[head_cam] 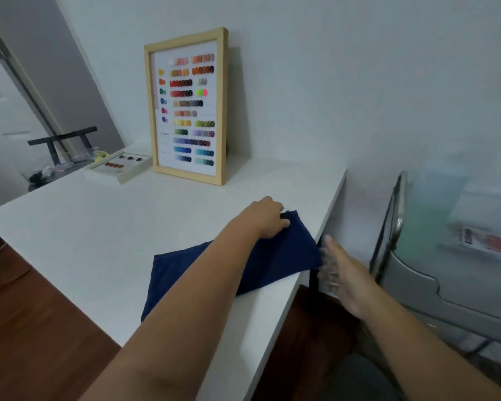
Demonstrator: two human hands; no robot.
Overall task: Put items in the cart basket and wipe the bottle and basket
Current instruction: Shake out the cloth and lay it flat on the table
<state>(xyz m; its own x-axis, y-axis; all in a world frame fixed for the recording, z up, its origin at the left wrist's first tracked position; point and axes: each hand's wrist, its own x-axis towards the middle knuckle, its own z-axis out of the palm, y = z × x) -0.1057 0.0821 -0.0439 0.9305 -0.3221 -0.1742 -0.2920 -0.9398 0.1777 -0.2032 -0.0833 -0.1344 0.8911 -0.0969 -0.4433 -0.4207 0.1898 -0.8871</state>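
A dark blue cloth (281,256) lies flat on the white table (128,227), reaching its right edge. My left hand (265,217) grips the cloth's far corner, fingers curled round the fabric. My right hand (342,273) hovers just past the table's right edge, fingers straight and blurred, holding nothing. To the right stands a grey cart (446,285) with a metal handle; the basket on it is blurred, with a light blue item (434,204) and a red-and-white label (483,241) inside. No bottle shows clearly.
A wooden frame with rows of colour samples (187,107) leans on the wall at the back of the table. A white tray of samples (120,164) lies to its left. Behind stands a black rack (64,140). Brown floor shows below.
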